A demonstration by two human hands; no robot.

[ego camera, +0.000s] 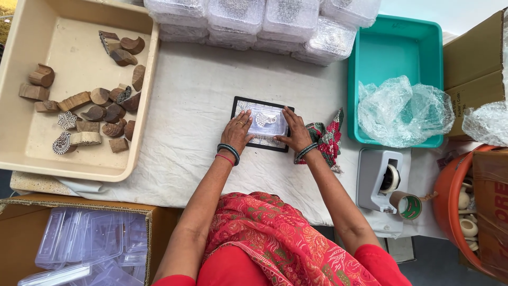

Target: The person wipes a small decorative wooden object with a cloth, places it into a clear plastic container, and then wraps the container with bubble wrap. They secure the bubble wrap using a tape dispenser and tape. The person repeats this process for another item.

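A clear plastic box (268, 121) with a carved piece inside lies on a black-framed pad (241, 104) in the middle of the white-covered table (190, 106). My left hand (236, 131) presses on the box's left side, fingers spread flat. Resting on the box's right edge is my right hand (294, 131), fingers extended along it. Both wrists wear bangles.
A beige tray (32, 148) at left holds several carved wooden blocks (98, 112). Stacked clear boxes (264, 21) line the far edge. A teal bin (394, 58) with bubble wrap (402, 111), a tape dispenser (382, 180), cardboard boxes and an orange tub (450, 190) stand at right.
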